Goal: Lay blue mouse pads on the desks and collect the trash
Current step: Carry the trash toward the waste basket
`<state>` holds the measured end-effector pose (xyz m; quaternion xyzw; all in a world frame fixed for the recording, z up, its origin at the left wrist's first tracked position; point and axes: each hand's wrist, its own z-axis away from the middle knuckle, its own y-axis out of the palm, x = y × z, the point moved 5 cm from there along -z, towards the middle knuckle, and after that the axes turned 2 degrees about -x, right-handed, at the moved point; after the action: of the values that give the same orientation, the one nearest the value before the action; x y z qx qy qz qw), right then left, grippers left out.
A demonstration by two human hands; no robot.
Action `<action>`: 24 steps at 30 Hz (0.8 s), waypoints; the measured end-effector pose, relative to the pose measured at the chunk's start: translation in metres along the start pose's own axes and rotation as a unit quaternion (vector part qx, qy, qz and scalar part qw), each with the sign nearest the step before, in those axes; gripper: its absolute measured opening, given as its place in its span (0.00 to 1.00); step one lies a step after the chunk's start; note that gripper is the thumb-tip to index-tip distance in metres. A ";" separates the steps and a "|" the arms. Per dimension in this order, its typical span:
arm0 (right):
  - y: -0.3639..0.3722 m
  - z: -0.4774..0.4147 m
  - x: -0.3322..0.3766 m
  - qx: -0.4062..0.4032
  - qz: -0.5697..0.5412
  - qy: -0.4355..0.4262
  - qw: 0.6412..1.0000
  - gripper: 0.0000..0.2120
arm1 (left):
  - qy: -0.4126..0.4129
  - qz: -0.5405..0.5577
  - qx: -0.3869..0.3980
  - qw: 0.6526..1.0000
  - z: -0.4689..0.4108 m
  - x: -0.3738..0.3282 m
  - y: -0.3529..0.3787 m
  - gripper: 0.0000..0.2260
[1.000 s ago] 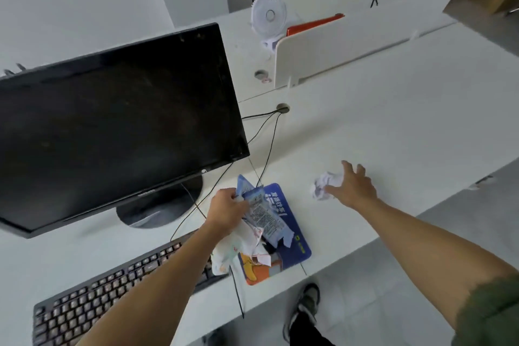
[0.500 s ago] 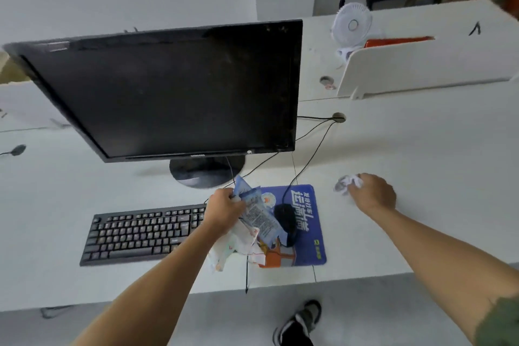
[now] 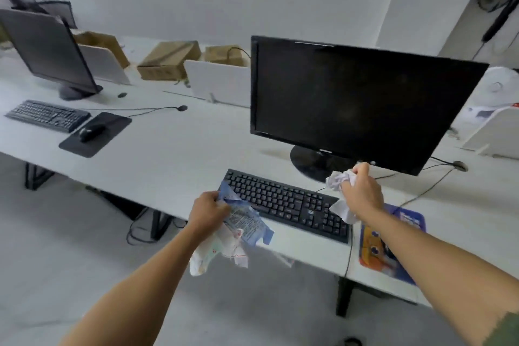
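Crumpled white paper [image 3: 338, 180] gripped in right hand [image 3: 362, 191], fingers curled tight around it, held above the right end of the near keyboard [image 3: 286, 202]; a loose white tail hanging below the fist. Bundle of wrappers [image 3: 241, 222], blue printed and white, clutched in closed left hand [image 3: 206, 212] at the desk's front edge; lower part dangling past the edge, print too blurred to read. Blue mouse pad [image 3: 376, 244] lying flat on the white desk [image 3: 168, 154] just right of the keyboard, largely covered by the right forearm; mouse on it not discernible. Dark monitor [image 3: 348, 98] behind the keyboard, its stand partly hidden by the right hand. Further left on the same desk run: second monitor [image 3: 47, 50], cut at the frame edge, second keyboard [image 3: 47, 115], black mouse pad [image 3: 97, 135] bearing a mouse [image 3: 91, 130]. Cardboard boxes [image 3: 168, 60] behind white dividers [image 3: 219, 83], partly screened. White object at far right blurred, cropped, not identifiable.
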<state>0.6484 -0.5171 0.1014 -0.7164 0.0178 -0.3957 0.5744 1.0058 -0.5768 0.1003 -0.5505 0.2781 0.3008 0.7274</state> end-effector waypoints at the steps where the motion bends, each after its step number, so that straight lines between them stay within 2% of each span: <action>1: 0.017 0.009 0.030 0.011 -0.008 -0.017 1.000 0.07 | -0.015 -0.002 -0.021 1.000 0.007 0.022 -0.030 0.06; 6: 0.090 0.050 0.149 0.100 -0.007 -0.104 0.990 0.18 | -0.083 -0.010 -0.127 0.988 0.034 0.134 -0.144 0.09; 10: 0.152 0.077 0.255 0.159 0.010 -0.213 0.964 0.10 | -0.143 -0.001 -0.207 0.968 0.066 0.206 -0.220 0.04; 13: 0.200 0.100 0.333 0.189 0.015 -0.278 0.942 0.06 | -0.189 0.004 -0.237 0.953 0.084 0.260 -0.263 0.05; 18: 0.302 0.131 0.450 0.239 0.018 -0.360 0.902 0.07 | -0.269 0.012 -0.278 0.922 0.078 0.351 -0.322 0.10; 22: 0.376 0.143 0.535 0.274 0.017 -0.399 0.875 0.06 | -0.301 0.018 -0.302 0.904 0.049 0.396 -0.371 0.14; 24: 0.406 0.150 0.581 0.293 0.022 -0.419 0.859 0.06 | -0.320 0.019 -0.312 0.894 0.034 0.414 -0.401 0.12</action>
<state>1.3094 -0.8125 0.0749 -0.6130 -0.3251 -0.0326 0.7194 1.5814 -0.5753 0.0583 -0.6177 -0.0675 0.5458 0.5622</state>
